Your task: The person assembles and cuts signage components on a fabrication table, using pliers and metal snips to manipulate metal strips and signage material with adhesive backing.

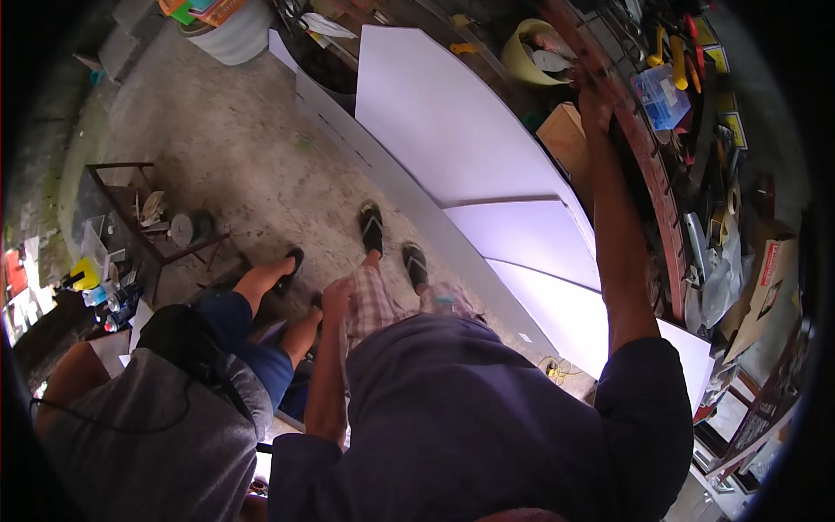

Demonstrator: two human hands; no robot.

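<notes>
My right arm stretches far forward to the right, and my right hand [595, 100] is up at a reddish-brown metal rail [648, 165], overlapping its edge in shadow; its fingers are too dark to make out. Close to that hand are a cream-coloured bucket [524, 54] with things inside and a brown cardboard box [565, 135]. My left hand [337, 297] hangs low beside my plaid shorts [372, 303], its fingers curled in, with nothing showing in it. Large white panels [452, 122] lean in a row between my feet and the rail.
Another person in a grey shirt [165, 435] is close on my left. Beyond them stands a metal frame [130, 209] with items on it. A white tub [235, 35] is at the far left. Tools and a clear blue plastic box [661, 96] crowd the right side, beside an open carton [761, 287].
</notes>
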